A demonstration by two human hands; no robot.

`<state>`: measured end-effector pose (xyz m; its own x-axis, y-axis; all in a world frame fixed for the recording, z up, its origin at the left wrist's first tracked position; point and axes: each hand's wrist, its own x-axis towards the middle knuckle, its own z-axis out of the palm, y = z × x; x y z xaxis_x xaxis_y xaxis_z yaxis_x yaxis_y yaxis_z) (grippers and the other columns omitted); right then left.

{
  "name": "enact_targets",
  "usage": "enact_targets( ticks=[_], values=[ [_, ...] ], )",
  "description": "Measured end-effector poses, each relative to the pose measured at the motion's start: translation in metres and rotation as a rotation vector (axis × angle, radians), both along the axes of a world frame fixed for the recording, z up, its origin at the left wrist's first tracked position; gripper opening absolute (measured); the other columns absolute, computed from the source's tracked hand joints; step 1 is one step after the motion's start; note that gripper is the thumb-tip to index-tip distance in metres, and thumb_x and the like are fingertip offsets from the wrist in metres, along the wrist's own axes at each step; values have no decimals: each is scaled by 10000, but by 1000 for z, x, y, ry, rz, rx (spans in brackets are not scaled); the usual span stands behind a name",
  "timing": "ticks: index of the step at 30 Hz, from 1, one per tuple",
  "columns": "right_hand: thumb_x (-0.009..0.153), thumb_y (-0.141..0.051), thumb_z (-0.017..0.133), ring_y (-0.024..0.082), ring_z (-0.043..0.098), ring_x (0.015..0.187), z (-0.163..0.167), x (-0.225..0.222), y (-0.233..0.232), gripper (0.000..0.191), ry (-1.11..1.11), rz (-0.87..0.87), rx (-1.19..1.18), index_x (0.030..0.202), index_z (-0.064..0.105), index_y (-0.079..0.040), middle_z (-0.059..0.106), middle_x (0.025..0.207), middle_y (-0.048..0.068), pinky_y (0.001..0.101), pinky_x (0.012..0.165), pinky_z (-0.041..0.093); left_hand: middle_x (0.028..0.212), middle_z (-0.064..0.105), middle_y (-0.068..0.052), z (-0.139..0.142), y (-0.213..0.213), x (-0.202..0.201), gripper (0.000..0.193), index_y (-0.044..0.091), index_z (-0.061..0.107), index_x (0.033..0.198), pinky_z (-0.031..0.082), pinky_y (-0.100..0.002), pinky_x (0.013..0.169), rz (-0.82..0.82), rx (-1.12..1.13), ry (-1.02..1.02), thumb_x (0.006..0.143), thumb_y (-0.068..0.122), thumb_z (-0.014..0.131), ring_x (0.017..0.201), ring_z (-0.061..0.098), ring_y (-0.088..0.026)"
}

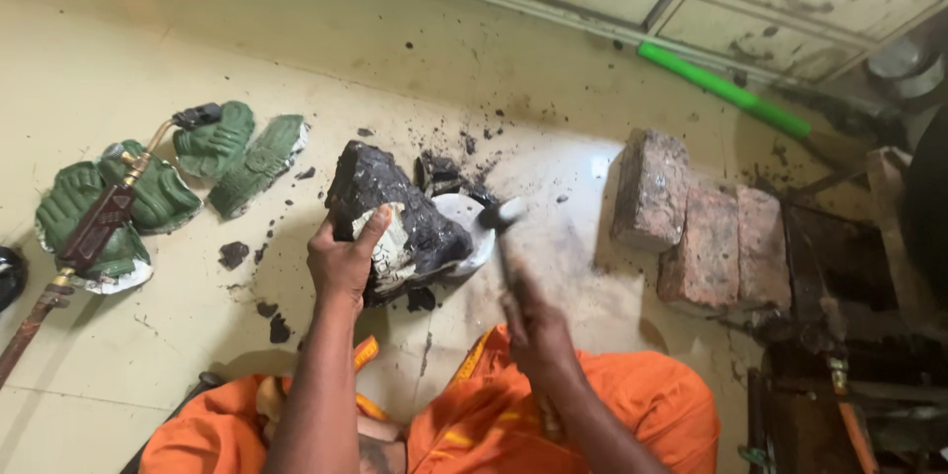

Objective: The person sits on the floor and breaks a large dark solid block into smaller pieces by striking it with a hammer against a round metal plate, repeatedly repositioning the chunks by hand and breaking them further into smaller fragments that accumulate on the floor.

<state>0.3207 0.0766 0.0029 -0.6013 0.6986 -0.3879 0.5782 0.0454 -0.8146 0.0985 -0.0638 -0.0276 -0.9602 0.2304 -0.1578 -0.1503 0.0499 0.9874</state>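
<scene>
My left hand point(345, 259) grips a big black crusted lump point(387, 205) with a pale patch, holding it on the floor in front of my knees. My right hand point(534, 321) is shut on the handle of a hammer point(506, 222). The hammer's head is blurred and sits close to the right side of the lump. A white rounded piece point(472, 220) shows under the lump on its right. Black crumbs point(237, 255) lie scattered around it.
Several green moulded pieces point(212, 141) lie at the left with a brass torch point(97, 222) across them. Three red bricks point(706, 227) stand at the right beside dark metal gear point(839, 336). A green stick point(723, 89) rests by the back wall.
</scene>
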Motion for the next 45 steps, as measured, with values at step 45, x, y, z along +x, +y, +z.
enact_targets(
  ticks=[45],
  values=[
    [1010, -251, 577, 57, 568, 589, 25, -8, -8, 594, -159, 214, 240, 1584, 421, -263, 675, 751, 3, 272, 536, 483, 1012, 804, -99, -10, 8, -10, 828, 117, 736, 1235, 579, -405, 860, -39, -243, 97, 640, 689, 805, 955, 766, -262]
  ],
)
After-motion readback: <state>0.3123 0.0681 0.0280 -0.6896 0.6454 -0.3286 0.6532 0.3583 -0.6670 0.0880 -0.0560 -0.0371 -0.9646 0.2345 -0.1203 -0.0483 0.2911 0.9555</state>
